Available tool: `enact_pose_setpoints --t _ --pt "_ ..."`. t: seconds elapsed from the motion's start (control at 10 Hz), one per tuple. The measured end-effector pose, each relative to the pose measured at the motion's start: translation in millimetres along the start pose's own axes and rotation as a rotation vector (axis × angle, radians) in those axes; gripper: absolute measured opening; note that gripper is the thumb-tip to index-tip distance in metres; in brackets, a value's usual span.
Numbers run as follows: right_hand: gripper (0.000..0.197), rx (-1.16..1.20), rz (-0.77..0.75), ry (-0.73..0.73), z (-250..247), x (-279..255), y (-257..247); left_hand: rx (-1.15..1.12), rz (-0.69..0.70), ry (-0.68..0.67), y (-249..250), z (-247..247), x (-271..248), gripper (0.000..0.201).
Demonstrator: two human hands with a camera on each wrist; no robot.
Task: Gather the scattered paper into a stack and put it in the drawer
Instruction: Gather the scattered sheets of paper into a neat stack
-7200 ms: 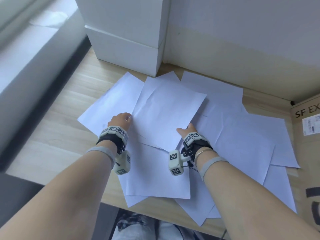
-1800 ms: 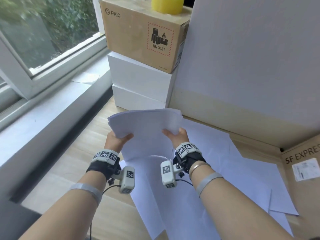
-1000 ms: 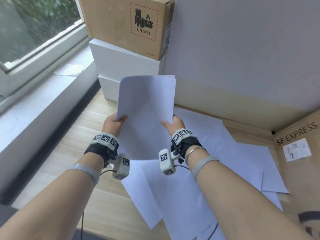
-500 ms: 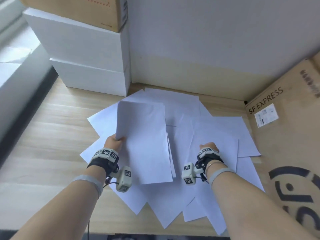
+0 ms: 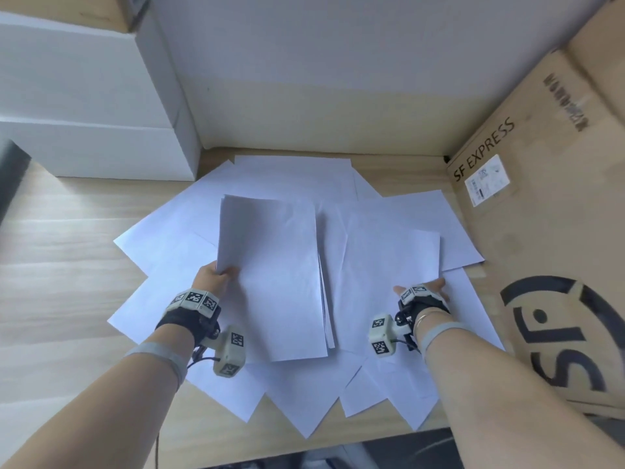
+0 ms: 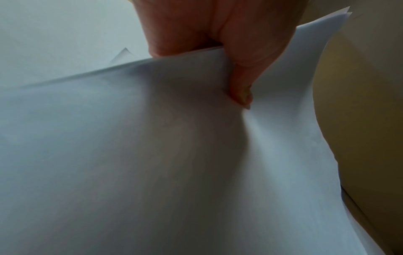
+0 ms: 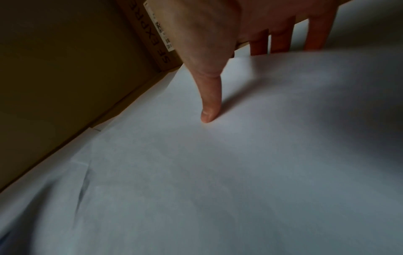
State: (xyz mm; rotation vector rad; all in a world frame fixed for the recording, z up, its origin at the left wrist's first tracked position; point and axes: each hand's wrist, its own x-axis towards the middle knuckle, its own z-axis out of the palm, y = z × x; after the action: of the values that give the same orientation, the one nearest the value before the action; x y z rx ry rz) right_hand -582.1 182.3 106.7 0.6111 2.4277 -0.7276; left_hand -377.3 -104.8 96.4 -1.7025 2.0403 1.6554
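Left hand [image 5: 212,277] pinching the left edge of a small paper stack [image 5: 274,279], thumb on top, stack raised over loose sheets [image 5: 406,231] scattered on the wooden desk [image 5: 67,248]. Right hand [image 5: 421,292] spread apart, fingers straight, thumb pressing flat on a sheet [image 7: 218,172] beside the SF Express carton [image 5: 548,231]. White boxes [image 5: 94,96] at back left.

Office or storeroom corner: a light wooden desk [image 5: 67,265] set against a plain wall [image 5: 338,62], strewn with white paper sheets [image 5: 389,252], flanked by stacked white boxes [image 5: 84,113] and a cardboard shipping carton [image 5: 558,231].
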Motion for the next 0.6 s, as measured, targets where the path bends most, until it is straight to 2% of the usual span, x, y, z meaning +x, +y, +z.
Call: enact_pose_setpoints --t 0.1,0.2,0.3,0.4,0.5,0.6 --pt "0.06 0.083 -0.004 -0.073 -13 -11 -7 0.012 0.009 -0.013 6 4 -1 0.006" --pt "0.043 -0.248 -0.035 -0.086 -20 -7 -18 0.03 0.012 -0.018 11 5 0 0.005" --pt "0.044 -0.572 -0.145 -0.093 -28 -15 -32 0.022 0.007 -0.023 14 5 2 0.007" --pt "0.028 -0.78 -0.202 -0.056 -26 -15 -43 0.015 -0.005 -0.029 17 6 3 0.008" --pt "0.034 -0.872 -0.213 -0.025 -19 2 -52 0.018 -0.013 -0.035 19 7 3 0.008" --pt "0.035 -0.879 -0.132 -0.034 -16 3 -60 0.018 -0.033 -0.038 20 7 4 0.008"
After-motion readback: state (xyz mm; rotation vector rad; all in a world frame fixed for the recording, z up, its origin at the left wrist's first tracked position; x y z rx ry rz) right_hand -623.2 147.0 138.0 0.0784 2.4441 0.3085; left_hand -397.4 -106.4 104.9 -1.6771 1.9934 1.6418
